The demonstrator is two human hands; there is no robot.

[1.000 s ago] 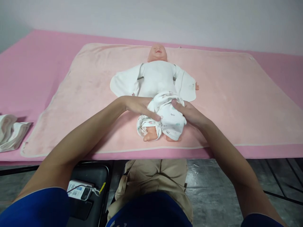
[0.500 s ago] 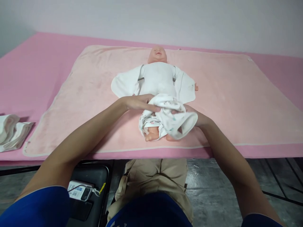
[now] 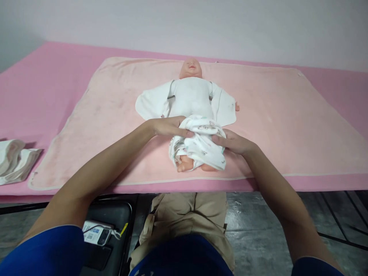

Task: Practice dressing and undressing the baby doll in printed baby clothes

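Observation:
A baby doll (image 3: 191, 96) lies on its back on a light pink blanket (image 3: 273, 115), head away from me. An opened white garment spreads out at both sides of its torso, and one small doll hand pokes out at the right. White printed baby pants (image 3: 204, 143) are bunched around the doll's legs, with the feet showing below. My left hand (image 3: 172, 127) grips the pants at their left upper edge, thumb on top. On the other side my right hand (image 3: 232, 141) is closed on the same cloth, fingers partly hidden behind it.
Folded white cloths (image 3: 17, 161) lie on the pink table cover (image 3: 31, 99) at the far left. Below the near table edge stands a black chair (image 3: 115, 211) holding a white boxy device (image 3: 97, 232) with a cable. A pale wall rises behind the table.
My right hand has come out from behind the cloth, its thumb now on top. The loose flap of the pants that stuck out to the right has dropped over the doll's leg.

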